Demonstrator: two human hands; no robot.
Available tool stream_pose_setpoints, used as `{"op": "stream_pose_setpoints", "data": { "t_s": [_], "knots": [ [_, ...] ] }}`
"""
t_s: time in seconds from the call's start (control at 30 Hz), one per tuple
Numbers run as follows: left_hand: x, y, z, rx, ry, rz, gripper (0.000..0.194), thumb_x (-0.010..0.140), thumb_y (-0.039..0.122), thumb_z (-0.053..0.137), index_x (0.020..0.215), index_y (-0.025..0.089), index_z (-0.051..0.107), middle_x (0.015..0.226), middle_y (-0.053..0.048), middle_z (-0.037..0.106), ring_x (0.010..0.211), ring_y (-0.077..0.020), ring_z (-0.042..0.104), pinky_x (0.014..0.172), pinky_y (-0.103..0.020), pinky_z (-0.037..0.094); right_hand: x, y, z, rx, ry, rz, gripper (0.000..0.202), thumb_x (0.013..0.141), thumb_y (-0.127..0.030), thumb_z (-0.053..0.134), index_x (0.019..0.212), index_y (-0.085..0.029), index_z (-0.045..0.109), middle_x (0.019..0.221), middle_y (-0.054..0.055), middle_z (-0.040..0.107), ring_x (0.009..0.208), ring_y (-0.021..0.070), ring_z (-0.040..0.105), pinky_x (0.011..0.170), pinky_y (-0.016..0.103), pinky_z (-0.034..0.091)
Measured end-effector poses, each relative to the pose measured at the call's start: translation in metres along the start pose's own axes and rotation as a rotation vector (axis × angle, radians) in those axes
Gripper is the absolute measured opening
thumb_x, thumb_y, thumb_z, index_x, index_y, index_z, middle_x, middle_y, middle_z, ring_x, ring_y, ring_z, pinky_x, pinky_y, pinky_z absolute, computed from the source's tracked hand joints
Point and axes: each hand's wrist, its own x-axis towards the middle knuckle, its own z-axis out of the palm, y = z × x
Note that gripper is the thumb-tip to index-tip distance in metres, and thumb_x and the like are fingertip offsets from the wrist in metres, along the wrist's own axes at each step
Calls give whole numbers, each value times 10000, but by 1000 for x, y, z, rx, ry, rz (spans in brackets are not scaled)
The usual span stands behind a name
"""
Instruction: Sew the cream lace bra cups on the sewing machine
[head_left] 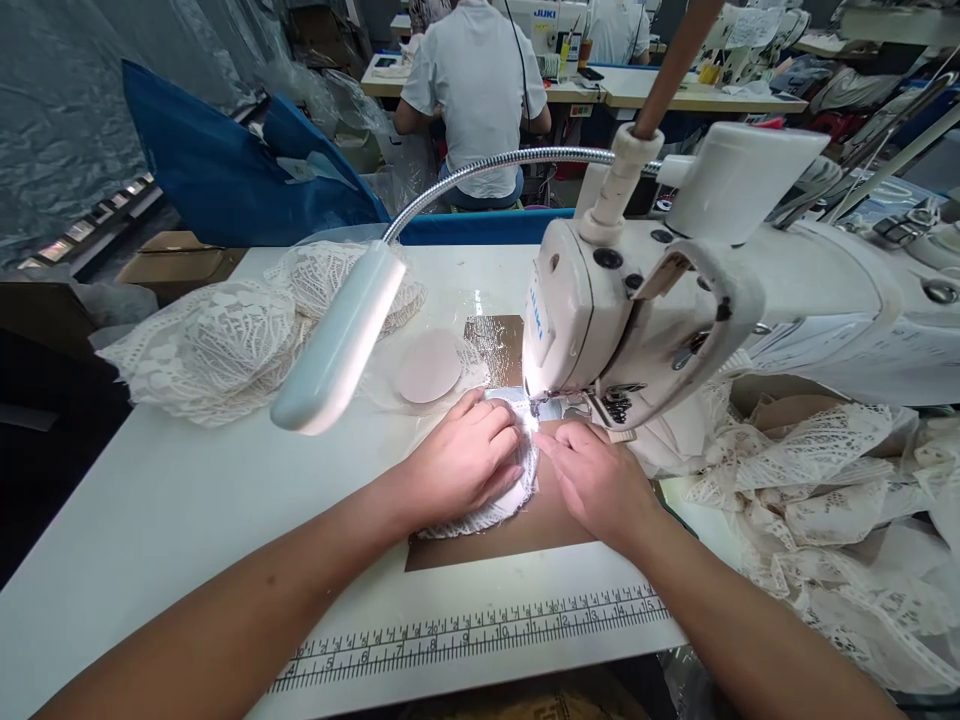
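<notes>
A small rounded piece of white lace fabric lies beneath the needle area of a white sewing machine. My left hand rests on top of it, fingers loosely bent and lying against the lace. At the lace's right edge, just in front of the presser foot, my right hand pinches with the index finger forward and the other fingers curled; its thumb is partly hidden. Beneath the work is a brown sheet on the white table. The machine head hides part of the stitching spot.
A flexible lamp leans over the table's left side. Behind it sit bundled lace and a pale round pad. More lace pieces heap on the right. A ruler strip runs along the front edge. A person sits ahead.
</notes>
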Motion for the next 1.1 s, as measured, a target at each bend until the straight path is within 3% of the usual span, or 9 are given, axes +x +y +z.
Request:
{"op": "stream_pose_setpoints", "data": {
  "t_s": [0.27,0.43,0.63,0.9,1.1],
  "knots": [
    [1,-1,-1,25,13,19,214,931,285,475,977,131,616,1034,-128,619,1010,-264,546,1002,-497,355,0,0,-2,3,-22,-24,379,784,-16,440,1022,-184,682,767,48,587,710,175,454,610,281,340],
    [0,-4,-1,2,39,140,167,936,181,474,989,150,629,1057,-111,657,1128,-266,521,1000,-467,364,-2,2,-2,32,-1,-36,406,787,-24,443,1082,-173,677,781,52,593,730,176,479,619,283,370],
    [-2,-10,-1,0,20,203,287,931,155,480,1196,165,591,946,-102,655,999,-244,570,987,-489,371,-4,4,-1,68,2,-10,430,815,-42,423,1156,-160,656,842,63,623,739,169,507,609,280,389],
    [-3,-11,-3,-10,8,201,321,954,181,441,1244,151,575,923,-104,635,964,-236,571,978,-493,384,-1,1,-2,-5,-39,-23,455,772,-10,433,1119,-182,670,779,54,610,714,183,482,603,286,357],
    [-4,-13,-2,-86,9,156,306,952,238,451,1213,148,583,929,-106,623,940,-237,571,917,-452,420,-3,2,1,11,-48,75,419,819,-57,434,1158,-184,644,796,44,607,714,169,502,592,277,347]
  ]
}}
